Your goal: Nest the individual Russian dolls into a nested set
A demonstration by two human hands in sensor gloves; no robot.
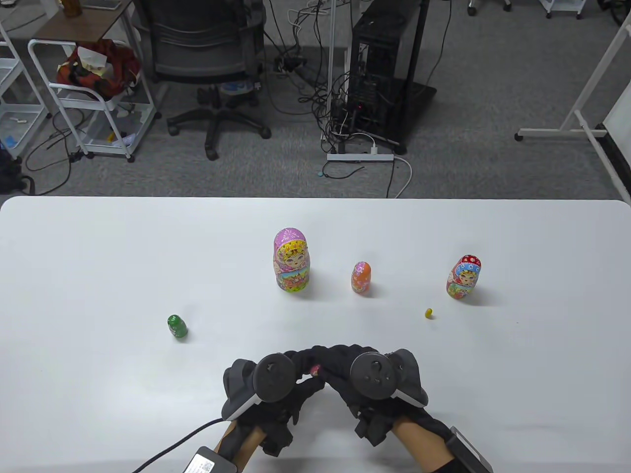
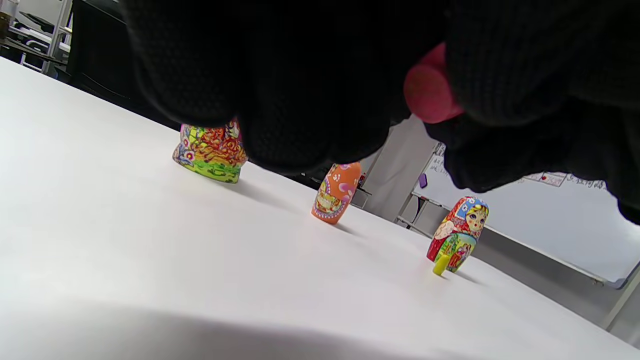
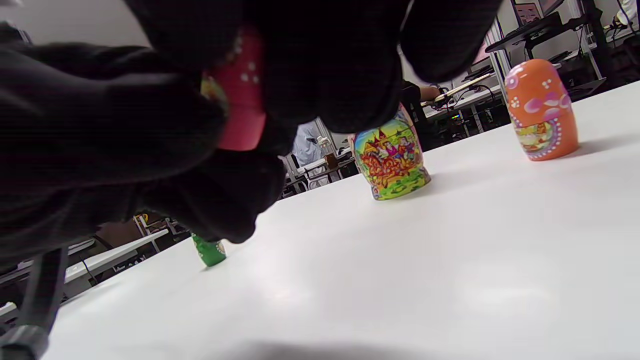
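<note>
Green doll (image 1: 177, 327): stands alone at lower left of the table view, well apart from the hands.
Left hand (image 1: 268, 394): low centre, fingers curled in a narrow grip on one side of the pink doll.
Pink doll (image 1: 314, 369): held between both hands just above the counter (image 1: 98, 256); only a sliver shows from above. The left wrist view shows a flat pink end (image 2: 425, 92); the right wrist view shows a dotted pink body (image 3: 240, 85). Whether it is already parted in two, I cannot tell.
Right hand (image 1: 374, 389): low centre, just right of the left hand, fingers wrapped narrowly on the doll's other side.
Large purple-hooded doll (image 1: 291, 260): upright, mid-frame, closed.
Orange doll (image 1: 361, 278): upright to its right, closed.
Yellow doll (image 1: 429, 313): the tiniest, lying near the red doll's base.
Red doll (image 1: 463, 277): upright at far right, closed.
Step in hand: probably twisting or pulling the pink doll open, early in the task, since nothing looks nested yet.
Next move: separate the halves with a steady opposed pull, then fetch a smaller doll, likely yellow or green, to seat inside.
</note>
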